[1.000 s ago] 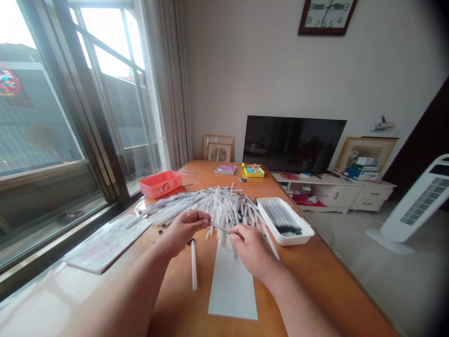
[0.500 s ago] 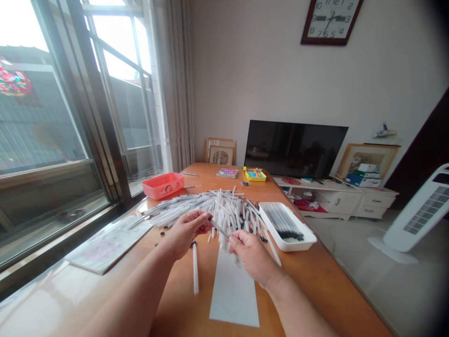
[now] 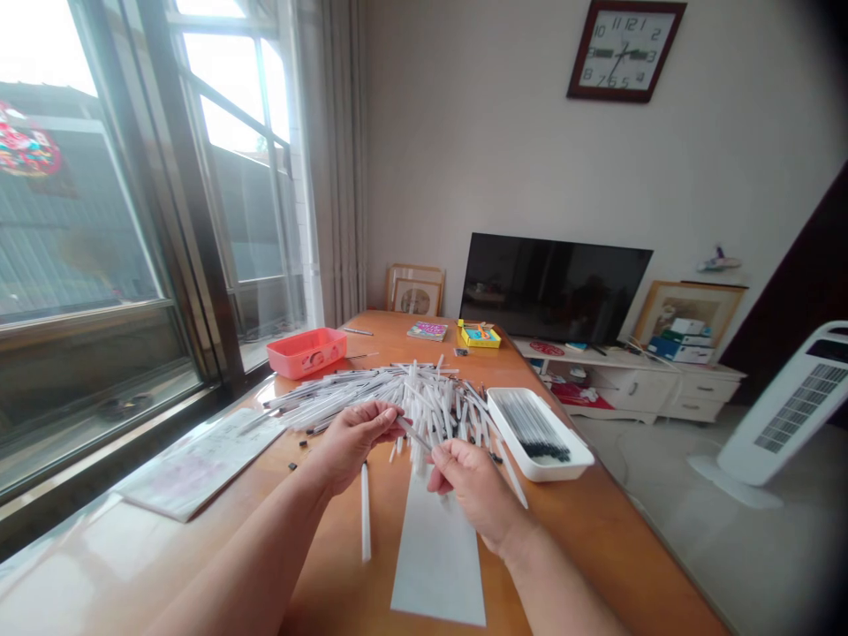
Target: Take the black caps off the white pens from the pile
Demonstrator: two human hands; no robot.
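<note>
Both my hands hold a slim whitish pen over the table. My left hand is closed, its thumb and fingertips pinching the upper left end. Lower and to the right, my right hand pinches the other end. Just behind lies a heap of white, translucent pen tubes, some with dark ends. A white paper strip is flat on the table below my right hand. One loose tube lies beside my left forearm. Small black caps are scattered to the left.
A white tray with dark-tipped pens stands at the right edge of the wooden table. A red plastic box sits at the left. A booklet lies near the window. Farther back are a yellow box and a magazine.
The left fingertips now cover the pen's dark end, which showed before. Both hands keep their pinch. The view has shifted slightly.
</note>
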